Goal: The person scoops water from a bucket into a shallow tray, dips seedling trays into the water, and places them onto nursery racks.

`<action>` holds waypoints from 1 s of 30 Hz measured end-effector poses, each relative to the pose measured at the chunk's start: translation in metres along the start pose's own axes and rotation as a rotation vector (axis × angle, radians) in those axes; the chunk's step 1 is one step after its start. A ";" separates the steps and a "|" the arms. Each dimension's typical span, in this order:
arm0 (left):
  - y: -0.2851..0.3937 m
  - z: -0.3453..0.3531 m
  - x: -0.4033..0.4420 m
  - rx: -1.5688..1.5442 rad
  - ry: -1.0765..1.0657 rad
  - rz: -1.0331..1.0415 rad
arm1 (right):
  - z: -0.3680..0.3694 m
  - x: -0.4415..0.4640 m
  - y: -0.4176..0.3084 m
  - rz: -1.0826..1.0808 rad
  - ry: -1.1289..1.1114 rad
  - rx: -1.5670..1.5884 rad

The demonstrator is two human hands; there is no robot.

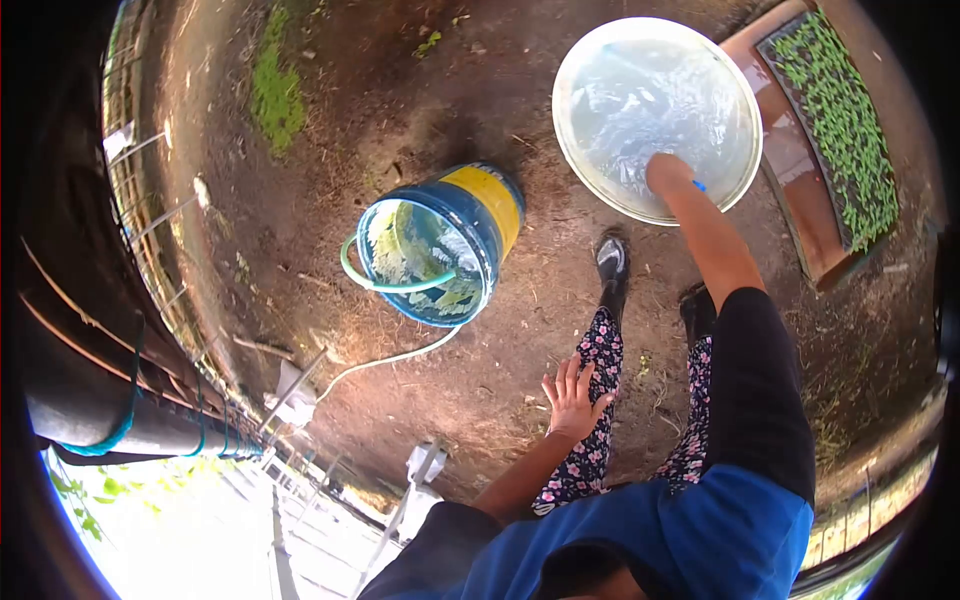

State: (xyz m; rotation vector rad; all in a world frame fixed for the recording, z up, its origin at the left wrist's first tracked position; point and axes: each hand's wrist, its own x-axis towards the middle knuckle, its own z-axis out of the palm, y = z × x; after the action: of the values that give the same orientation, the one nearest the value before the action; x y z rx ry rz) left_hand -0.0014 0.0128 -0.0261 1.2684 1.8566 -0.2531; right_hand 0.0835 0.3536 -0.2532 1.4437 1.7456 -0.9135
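Observation:
My right hand (668,174) reaches down into a wide round white tub (567,130) of cloudy, rippling water. Its fingers are hidden at the water, so their grip does not show. A small blue object (699,186) sits beside that wrist; its kind is unclear. My left hand (573,402) rests open with spread fingers against the flowered trousers (603,345) at my knee, holding nothing.
Left of the tub stands a blue and yellow bucket (485,205) of water, a pale green hose (352,270) curving into it. A seedling tray (835,125) lies on a brown board (800,200) at right. Black boots (612,262) stand on bare soil.

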 end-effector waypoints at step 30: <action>0.004 0.013 -0.007 -0.002 0.068 0.008 | -0.059 -0.006 0.023 0.001 -0.053 0.405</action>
State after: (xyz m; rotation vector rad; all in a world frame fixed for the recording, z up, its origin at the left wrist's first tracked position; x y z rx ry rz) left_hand 0.0094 0.0022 -0.0276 1.2978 1.9078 -0.2065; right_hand 0.1031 0.4039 -0.2195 1.6508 1.5791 -1.3498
